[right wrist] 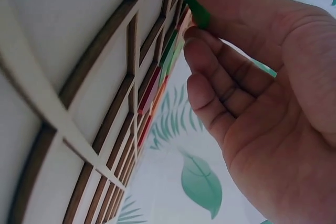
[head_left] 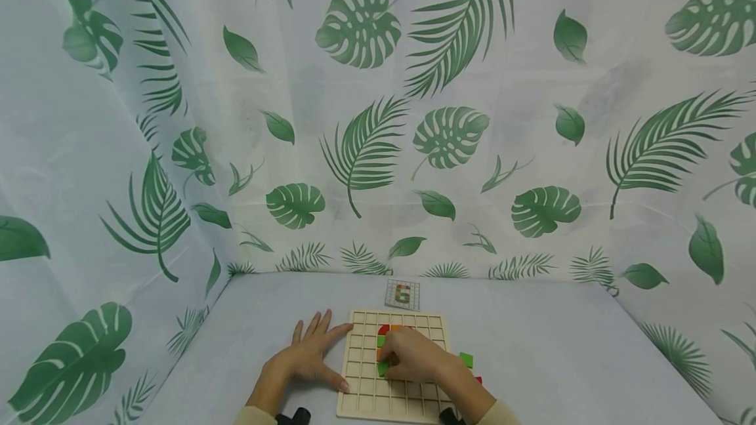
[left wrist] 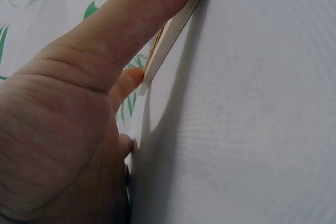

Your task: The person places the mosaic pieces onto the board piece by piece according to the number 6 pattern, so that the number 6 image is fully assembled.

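Observation:
A wooden grid board (head_left: 367, 405) lies flat, with red, green and orange tiles set in its upper middle squares. My right hand (head_left: 413, 354) is over the board, pinching a green tile (right wrist: 197, 8) between thumb and fingers; in the head view a green tile (head_left: 383, 368) shows just below those fingertips. Spread out at the board's left side, my left hand (head_left: 307, 353) touches the edge with thumb and index finger. Its thumb (left wrist: 147, 9) lies along the wooden side in the left wrist view. The right hand hides part of the tile pattern.
Behind the board lies a small pattern card (head_left: 403, 294) printed with a coloured figure on a grid. A loose green tile (head_left: 466, 359) and a red tile (head_left: 479, 380), partly hidden by the right forearm, are on the white table to the right. Leaf-printed curtains (head_left: 378, 84) surround the table.

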The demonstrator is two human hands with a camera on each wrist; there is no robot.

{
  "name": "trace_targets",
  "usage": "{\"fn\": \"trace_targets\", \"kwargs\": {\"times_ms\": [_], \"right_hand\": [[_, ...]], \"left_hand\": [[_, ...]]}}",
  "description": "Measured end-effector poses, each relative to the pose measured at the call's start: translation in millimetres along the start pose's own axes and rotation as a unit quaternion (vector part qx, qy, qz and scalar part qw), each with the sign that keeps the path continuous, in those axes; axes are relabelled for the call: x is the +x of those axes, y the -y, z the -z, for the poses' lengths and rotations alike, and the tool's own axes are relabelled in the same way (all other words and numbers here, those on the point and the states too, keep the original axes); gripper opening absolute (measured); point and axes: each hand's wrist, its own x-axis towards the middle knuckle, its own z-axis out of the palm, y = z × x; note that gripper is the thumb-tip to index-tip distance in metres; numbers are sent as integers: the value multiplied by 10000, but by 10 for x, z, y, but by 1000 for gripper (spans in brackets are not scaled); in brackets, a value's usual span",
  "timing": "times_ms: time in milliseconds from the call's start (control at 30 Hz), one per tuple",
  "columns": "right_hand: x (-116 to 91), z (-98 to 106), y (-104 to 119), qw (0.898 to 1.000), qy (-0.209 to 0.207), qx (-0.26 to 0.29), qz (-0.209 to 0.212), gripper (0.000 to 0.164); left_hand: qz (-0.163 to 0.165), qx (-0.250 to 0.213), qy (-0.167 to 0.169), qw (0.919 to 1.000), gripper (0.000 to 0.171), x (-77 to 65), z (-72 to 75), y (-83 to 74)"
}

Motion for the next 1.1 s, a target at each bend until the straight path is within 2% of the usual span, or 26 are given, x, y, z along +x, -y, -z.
{"fn": "trace_targets", "kwargs": {"times_ms": [300,500,700,933,1100], "right_hand": [[-4,18,61,9999,75,-74,-136,16],[0,38,96,9998,113,-100,109,8],[-7,30,93,9996,56,-94,261,15],[-13,10,84,9996,39,-260,72,9],[-4,2,88,9996,61,-257,-103,10]], "left_hand": [[66,5,1,10000,120,-3,-2,-12],[82,18,34,10000,119,-4,12,-18],[100,31,31,9999,120,8,5,1],[86,11,20,10000,120,16,-18,30],[70,5,-6,10000,120,4,-11,13]]}}
